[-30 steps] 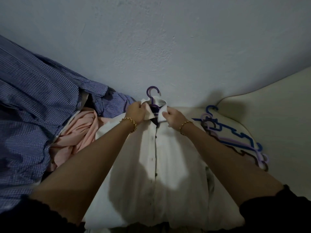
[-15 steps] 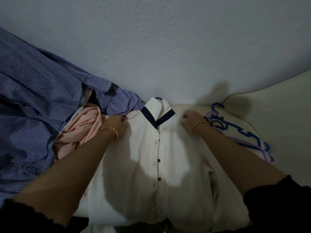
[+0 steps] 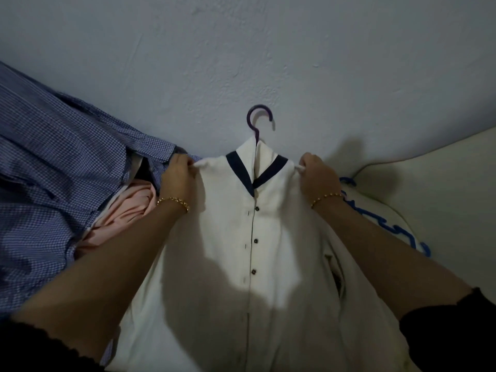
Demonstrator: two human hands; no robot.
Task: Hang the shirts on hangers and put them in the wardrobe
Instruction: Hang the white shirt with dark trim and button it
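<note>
White shirt (image 3: 268,237) lies front-up in the middle, placket closed, already on the purple hanger (image 3: 257,136). The hook pokes out of the collar at 12 o'clock, close against the wall (image 3: 241,49).

Left grip (image 3: 177,178) pinches the shoulder tip at 10 o'clock and right grip (image 3: 318,178) pinches the one at 2 o'clock. Both are closed on cloth. We judge this is to pull the shoulders square over the hanger arms so the shirt won't slide off when lifted.

**Edges**
- Checked shirt (image 3: 53,157) at 9 o'clock touches the left grip.
- Pink shirt (image 3: 128,210) at 8 o'clock sits just beside the white one.
- Spare hangers (image 3: 347,181) at 3 o'clock run partly under the right wrist on the cushion (image 3: 442,197), so we see a snag risk.

**Room**
- None at 12 o'clock.
- Free space is upward and back toward 6 o'clock.
- Wardrobe not in view.
</note>
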